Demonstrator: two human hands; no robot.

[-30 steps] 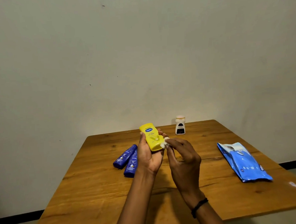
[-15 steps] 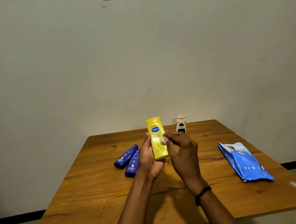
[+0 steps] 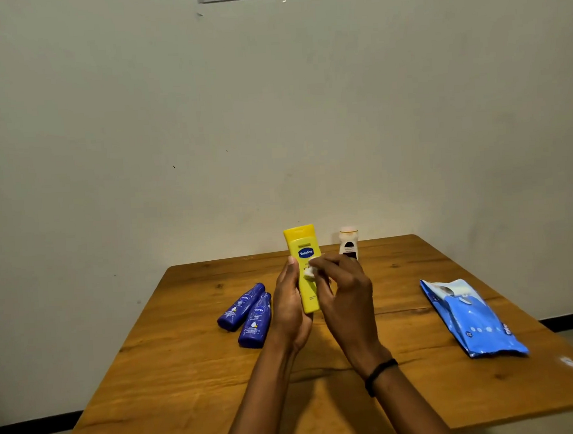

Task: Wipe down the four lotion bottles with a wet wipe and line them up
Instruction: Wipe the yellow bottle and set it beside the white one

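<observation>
Your head camera faces forward and only slightly down: the wall (image 3: 272, 117) fills the upper half toward 12 o'clock, the wooden table (image 3: 187, 374) the lower half. You look from the table's near edge across to its far edge. Your forearms enter from 6 o'clock, near the lens. Your left hand (image 3: 288, 304), gripping the yellow lotion bottle (image 3: 302, 246), and right hand (image 3: 347, 297), pinching the wet wipe (image 3: 308, 272), sit just below centre.

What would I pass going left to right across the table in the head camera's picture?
Dark blue plastic lotion bottle lying flat, second dark blue bottle beside it, yellow plastic lotion bottle held upright, small white bottle with dark label, blue wet-wipe pack.
</observation>
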